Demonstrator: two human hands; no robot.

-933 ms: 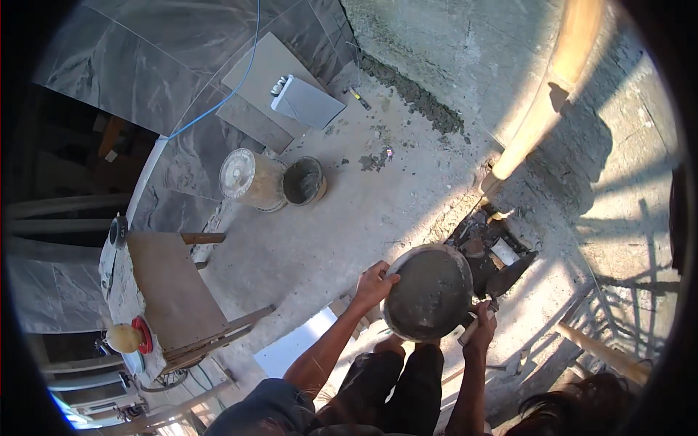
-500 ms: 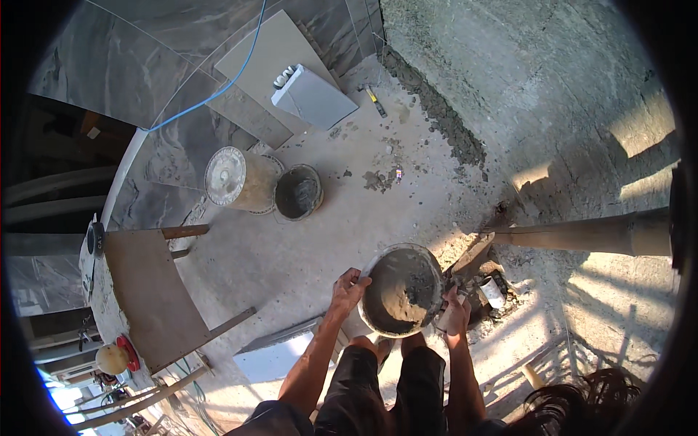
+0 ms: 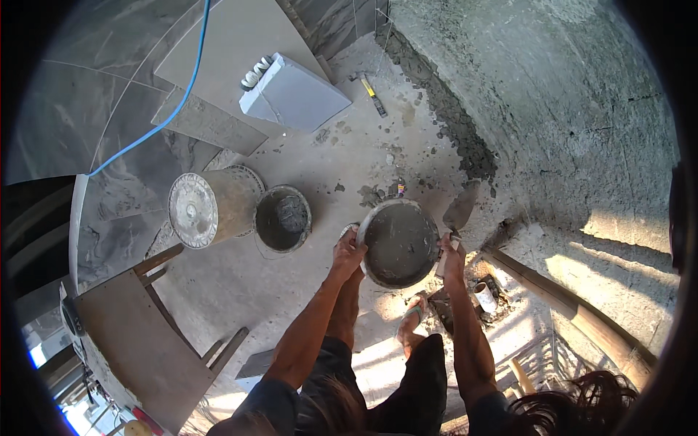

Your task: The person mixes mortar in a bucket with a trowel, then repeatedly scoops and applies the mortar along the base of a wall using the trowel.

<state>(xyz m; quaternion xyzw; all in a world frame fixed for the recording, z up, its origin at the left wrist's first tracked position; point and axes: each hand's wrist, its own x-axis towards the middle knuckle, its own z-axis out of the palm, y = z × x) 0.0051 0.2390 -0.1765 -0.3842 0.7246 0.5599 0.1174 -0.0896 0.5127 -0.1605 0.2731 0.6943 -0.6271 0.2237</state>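
Observation:
Between my hands is a round bucket [image 3: 398, 243] holding wet grey mortar, carried in front of my legs. My left hand [image 3: 350, 253] is closed over its left rim, thumb on the inner edge. On the opposite side, my right hand [image 3: 451, 256] grips the rim and also a trowel [image 3: 461, 208], whose blade points away from me and whose pale handle shows below the fingers. A second bucket [image 3: 283, 218], its inside coated with mortar, stands on the floor to the left. Beside it is an upturned larger pail [image 3: 218, 207].
Ahead lie a hammer [image 3: 374, 97], a pale blue-grey block [image 3: 294, 94] and large tile slabs [image 3: 240, 43]. Wet mortar [image 3: 458, 123] lines the right wall's base. A bamboo pole [image 3: 574, 312] slants at right, near a white pipe [image 3: 485, 296]. A wooden bench [image 3: 145, 327] stands left.
I have stepped forward, and the bucket between my hands has moved away from me, toward the mortar line. My feet now show in sandals, apart. The trowel blade has come into clear sight.

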